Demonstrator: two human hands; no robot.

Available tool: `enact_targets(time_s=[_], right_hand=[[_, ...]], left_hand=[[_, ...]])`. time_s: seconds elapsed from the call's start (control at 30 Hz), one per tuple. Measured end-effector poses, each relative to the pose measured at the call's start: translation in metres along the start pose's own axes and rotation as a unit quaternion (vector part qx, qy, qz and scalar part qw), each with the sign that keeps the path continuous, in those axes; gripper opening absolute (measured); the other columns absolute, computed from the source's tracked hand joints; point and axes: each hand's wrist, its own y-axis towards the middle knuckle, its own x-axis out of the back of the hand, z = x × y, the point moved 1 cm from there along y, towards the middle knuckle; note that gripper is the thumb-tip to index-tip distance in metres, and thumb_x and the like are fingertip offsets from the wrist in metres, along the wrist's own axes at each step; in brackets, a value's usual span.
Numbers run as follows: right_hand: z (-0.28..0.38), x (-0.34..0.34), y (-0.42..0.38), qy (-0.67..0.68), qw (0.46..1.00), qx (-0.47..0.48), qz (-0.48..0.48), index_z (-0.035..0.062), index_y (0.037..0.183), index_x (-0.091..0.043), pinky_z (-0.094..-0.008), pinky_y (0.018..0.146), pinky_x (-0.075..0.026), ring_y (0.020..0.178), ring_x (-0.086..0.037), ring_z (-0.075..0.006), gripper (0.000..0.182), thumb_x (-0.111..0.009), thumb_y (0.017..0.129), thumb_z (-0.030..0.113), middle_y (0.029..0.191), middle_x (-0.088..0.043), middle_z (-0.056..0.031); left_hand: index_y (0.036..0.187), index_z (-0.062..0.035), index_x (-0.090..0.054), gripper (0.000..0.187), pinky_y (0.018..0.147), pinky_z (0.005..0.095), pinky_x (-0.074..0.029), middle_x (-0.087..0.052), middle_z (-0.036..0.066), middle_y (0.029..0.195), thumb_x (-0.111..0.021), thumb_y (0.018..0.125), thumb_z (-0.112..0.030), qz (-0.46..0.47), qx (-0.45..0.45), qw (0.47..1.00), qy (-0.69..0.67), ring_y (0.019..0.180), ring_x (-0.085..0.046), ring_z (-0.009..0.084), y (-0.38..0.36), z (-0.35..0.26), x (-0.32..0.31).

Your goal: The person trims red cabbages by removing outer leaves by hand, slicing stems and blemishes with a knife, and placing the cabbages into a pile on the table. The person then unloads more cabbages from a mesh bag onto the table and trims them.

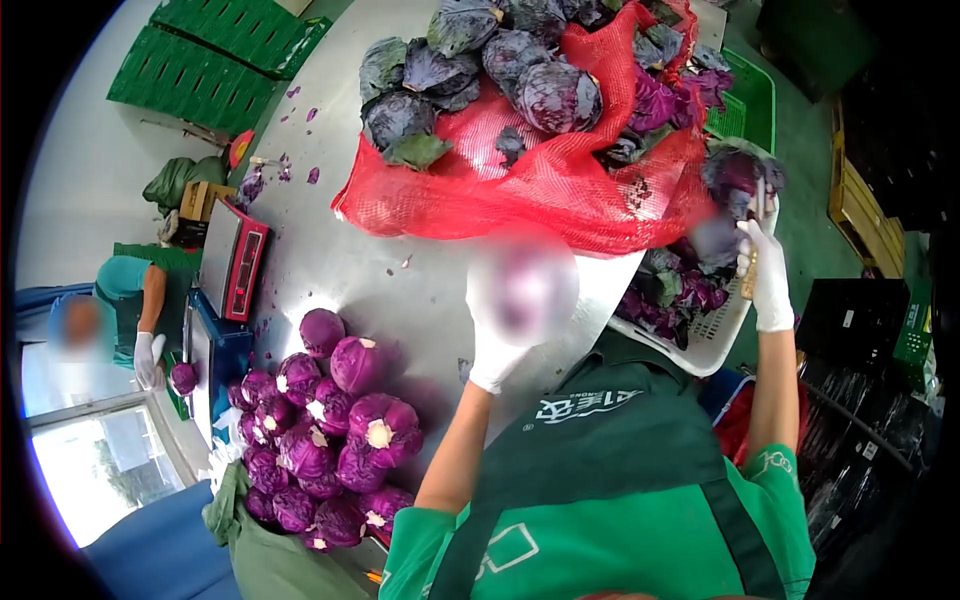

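My left hand (pixel 497 352), in a white glove, is closed around a round purple cabbage (pixel 525 285) above the metal table. That cabbage is blurred, so its surface detail is lost. Over on the right, my gloved right hand (pixel 768 275) grips a knife (pixel 748 278) by its brownish handle, the blade pointing up. Below and beside the knife, dark outer leaves (pixel 690 292) lie in a white basket (pixel 705 350). Trimmed purple cabbages (pixel 310 450) with pale cut stems are piled at the table's lower left.
A red mesh sack (pixel 480 205) with untrimmed dark cabbages (pixel 558 97) covers the table's far side. Behind the white basket stands a green crate (pixel 755 95). A red scale (pixel 240 265) sits at the left edge. Another person (pixel 130 310) in white gloves is beyond it.
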Motion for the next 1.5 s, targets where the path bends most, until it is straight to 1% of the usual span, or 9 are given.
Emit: enact_targets(time_s=[0.13, 0.27, 0.37, 0.47, 0.7, 0.87, 0.97, 1.17, 1.5], right_hand=[[-0.067, 0.032, 0.027, -0.280, 0.956, -0.076, 0.042, 0.0111, 0.099, -0.059, -0.0242, 0.039, -0.035, 0.043, -0.042, -0.0070, 0.019, -0.062, 0.098, 0.030, 0.059, -0.044, 0.0056], [-0.019, 0.024, -0.012, -0.059, 0.998, -0.008, 0.008, 0.0074, 0.096, -0.057, -0.0244, 0.042, -0.037, 0.046, -0.044, -0.0072, 0.020, -0.059, 0.099, 0.027, 0.063, -0.046, 0.0045], [-0.075, 0.053, 0.012, -0.229, 0.973, -0.003, -0.009, 0.0086, 0.096, -0.057, -0.0254, 0.045, -0.039, 0.049, -0.045, -0.0072, 0.016, -0.058, 0.099, 0.024, 0.064, -0.046, 0.0044], [-0.050, -0.018, -0.052, -0.223, 0.954, 0.197, 0.037, 0.0066, 0.101, -0.061, -0.0232, 0.054, -0.043, 0.058, -0.051, -0.0068, 0.014, -0.058, 0.098, 0.020, 0.071, -0.052, 0.0043], [-0.092, -0.120, -0.132, -0.440, 0.811, 0.248, 0.295, 0.0097, 0.146, -0.046, -0.0458, 0.076, -0.055, 0.083, -0.068, -0.0378, 0.048, -0.049, 0.102, 0.028, 0.100, -0.070, -0.0197], [-0.098, -0.144, -0.133, -0.487, 0.752, 0.290, 0.337, 0.0103, 0.152, -0.037, -0.0460, 0.067, -0.054, 0.073, -0.068, -0.0366, 0.055, -0.046, 0.102, 0.032, 0.088, -0.068, -0.0203], [-0.104, -0.148, -0.128, -0.507, 0.737, 0.323, 0.309, 0.0143, 0.151, -0.040, -0.0444, 0.060, -0.053, 0.068, -0.067, -0.0333, 0.052, -0.043, 0.103, 0.033, 0.083, -0.068, -0.0159], [-0.116, -0.144, -0.084, -0.445, 0.816, 0.325, 0.176, 0.0197, 0.134, -0.061, -0.0416, 0.067, -0.056, 0.073, -0.069, -0.0340, 0.035, -0.051, 0.102, 0.029, 0.085, -0.069, -0.0181], [-0.089, -0.179, -0.026, -0.505, 0.763, 0.339, 0.219, 0.0133, 0.140, -0.052, -0.0466, 0.071, -0.054, 0.078, -0.068, -0.0355, 0.047, -0.051, 0.100, 0.039, 0.086, -0.070, -0.0180]], left_hand=[[0.149, -0.0061, -0.029, 0.107, 0.113, 0.0450, -0.035, -0.032, 0.019, 0.142, -0.091, 0.063, -0.023, 0.029, -0.108, 0.982, 0.150, 0.133, -0.039, 0.0342, -0.001, -0.020, 0.006], [0.149, -0.0103, -0.038, 0.107, 0.111, 0.0479, -0.035, -0.033, 0.020, 0.135, -0.092, 0.060, -0.031, 0.067, -0.167, 0.949, 0.258, 0.127, -0.037, 0.0394, 0.000, -0.047, 0.004], [0.146, -0.0078, -0.037, 0.107, 0.109, 0.0488, -0.034, -0.033, 0.021, 0.132, -0.093, 0.058, -0.033, 0.085, -0.150, 0.939, 0.299, 0.125, -0.037, 0.0394, -0.002, -0.058, 0.002], [0.140, -0.0035, -0.034, 0.105, 0.108, 0.0460, -0.036, -0.034, 0.020, 0.131, -0.094, 0.058, -0.033, 0.032, -0.128, 0.955, 0.267, 0.124, -0.039, 0.0361, -0.007, -0.046, -0.005], [0.138, 0.0009, -0.030, 0.105, 0.109, 0.0413, -0.039, -0.039, 0.018, 0.134, -0.095, 0.061, -0.031, -0.014, 0.083, 0.996, -0.023, 0.126, -0.045, 0.0271, -0.025, -0.037, -0.014], [0.145, 0.0031, -0.031, 0.107, 0.109, 0.0420, -0.038, -0.041, 0.018, 0.135, -0.093, 0.065, -0.033, -0.023, -0.040, 0.991, 0.122, 0.127, -0.045, 0.0306, -0.025, -0.021, -0.012], [0.143, 0.0011, -0.034, 0.103, 0.108, 0.0422, -0.038, -0.041, 0.018, 0.134, -0.093, 0.065, -0.032, -0.060, 0.010, 0.987, 0.150, 0.126, -0.045, 0.0313, -0.034, -0.007, -0.015], [0.143, 0.0004, -0.033, 0.103, 0.111, 0.0466, -0.034, -0.036, 0.021, 0.137, -0.092, 0.063, -0.028, -0.075, -0.040, 0.975, 0.204, 0.131, -0.038, 0.0374, -0.048, -0.016, -0.024], [0.147, -0.0020, -0.031, 0.108, 0.112, 0.0416, -0.035, -0.037, 0.016, 0.142, -0.095, 0.065, -0.029, -0.100, 0.076, 0.992, -0.004, 0.131, -0.042, 0.0288, -0.064, 0.025, -0.005]])
